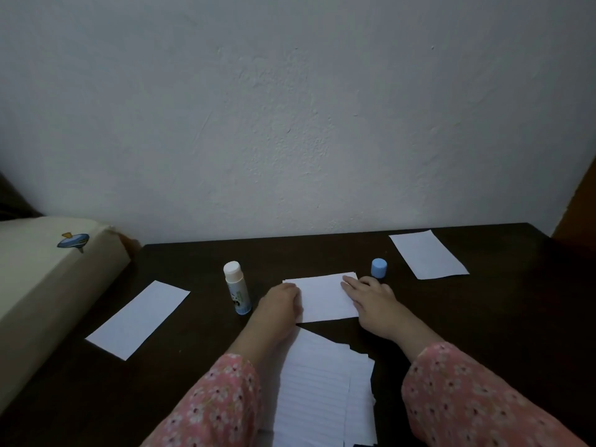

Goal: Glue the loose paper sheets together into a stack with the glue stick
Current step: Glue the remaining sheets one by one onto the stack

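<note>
Small paper stack (pixel 322 296) sits mid-surface (pixel 516 317), slightly fanned edges at the far side. Left hand (pixel 282 300) rests on its left edge, fingers look curled, grip unclear. Right hand (pixel 371 296) lies flat on the right edge, fingers straight, pressing. Glue stick (pixel 237 291) upright just left of the left hand; its blue cap (pixel 378 268) stands beyond the right hand. Loose sheets: one far left (pixel 138 319), one far right (pixel 428 254), lined pile (pixel 322 391) nearest the person.
</note>
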Tool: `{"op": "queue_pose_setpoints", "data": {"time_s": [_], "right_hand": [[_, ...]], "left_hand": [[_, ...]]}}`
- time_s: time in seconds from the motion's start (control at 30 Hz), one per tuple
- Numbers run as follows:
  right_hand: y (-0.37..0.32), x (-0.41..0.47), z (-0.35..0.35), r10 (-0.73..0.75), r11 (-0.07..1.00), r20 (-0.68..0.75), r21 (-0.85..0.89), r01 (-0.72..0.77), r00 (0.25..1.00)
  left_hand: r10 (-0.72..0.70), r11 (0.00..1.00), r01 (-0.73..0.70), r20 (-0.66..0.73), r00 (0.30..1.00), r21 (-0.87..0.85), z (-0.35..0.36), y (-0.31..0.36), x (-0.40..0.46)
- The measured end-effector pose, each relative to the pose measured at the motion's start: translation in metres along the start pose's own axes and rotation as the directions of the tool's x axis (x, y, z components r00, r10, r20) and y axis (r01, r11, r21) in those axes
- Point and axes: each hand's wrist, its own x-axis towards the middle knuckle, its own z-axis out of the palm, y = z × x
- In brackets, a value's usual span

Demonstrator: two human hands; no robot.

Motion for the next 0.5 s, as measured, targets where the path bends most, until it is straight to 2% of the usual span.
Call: {"op": "queue_pose_setpoints", "data": {"time_s": [0.1, 0.2, 0.27, 0.33, 0.4, 0.43, 0.5], "right_hand": [[0.001, -0.008, 0.005, -0.007, 1.0, -0.014, -0.004, 0.007, 1.0], [-0.002, -0.011, 0.005, 0.006, 1.0, 0.005, -0.022, -0.006, 1.0], [-0.004, -0.009, 0.002, 0.015, 1.0, 0.032, -0.019, -0.015, 0.999], [-0.005, -0.008, 0.0, 0.026, 0.999, 0.011, 0.043, -0.027, 1.0], [-0.006, -0.007, -0.001, 0.049, 0.986, -0.096, 0.161, -0.033, 0.994], [-0.007, -0.007, -0.001, 0.061, 0.98, -0.163, 0.196, -0.028, 0.985], [-0.008, -0.005, -0.002, 0.091, 0.98, -0.229, 0.195, -0.046, 0.969]], "left_hand": [[-0.02, 0.995, 0.003, 0.158, 0.987, 0.102, -0.012, 0.0, 0.001], [-0.042, 0.992, 0.02, 0.178, 0.983, 0.124, -0.018, 0.005, -0.001], [-0.04, 0.997, 0.03, 0.156, 0.987, 0.069, -0.016, 0.006, -0.008], [-0.039, 0.995, 0.038, -0.009, 0.999, -0.097, -0.011, 0.004, -0.024], [-0.088, 0.975, 0.036, -0.23, 0.969, -0.221, -0.014, 0.002, -0.044], [-0.104, 0.969, 0.028, -0.303, 0.947, -0.244, -0.017, -0.002, -0.052], [-0.188, 0.933, 0.053, -0.358, 0.915, -0.356, -0.025, -0.011, -0.063]]}}
